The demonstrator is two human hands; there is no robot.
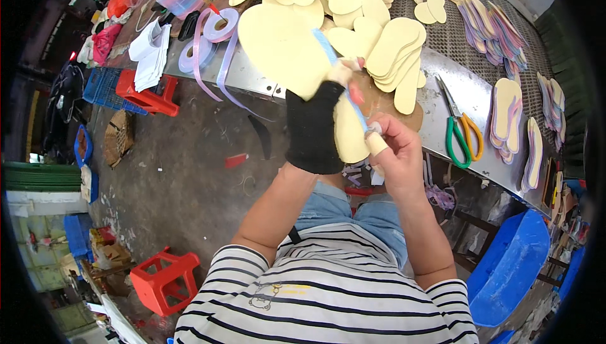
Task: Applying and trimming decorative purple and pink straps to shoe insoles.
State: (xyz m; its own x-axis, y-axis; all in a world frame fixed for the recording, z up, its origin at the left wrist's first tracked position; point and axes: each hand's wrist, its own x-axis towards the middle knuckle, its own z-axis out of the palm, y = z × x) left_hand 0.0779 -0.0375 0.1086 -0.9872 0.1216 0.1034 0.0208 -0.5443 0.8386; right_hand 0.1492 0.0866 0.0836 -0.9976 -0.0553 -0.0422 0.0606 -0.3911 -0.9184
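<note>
I have the left hand (341, 72) closed on a large pale-yellow, foot-shaped, foam-looking insole (278, 44), held up over the near edge of the silver metal tabletop (454, 69), while the right hand (394, 145) pinches a narrow light-blue strip (324, 46) near the insole's heel. Step in hand looks like working that strip along the insole's edge. I'd say the next move calls for light tension and small right-hand pinches at the heel curve, left hand steady, so nothing buckles.
</note>
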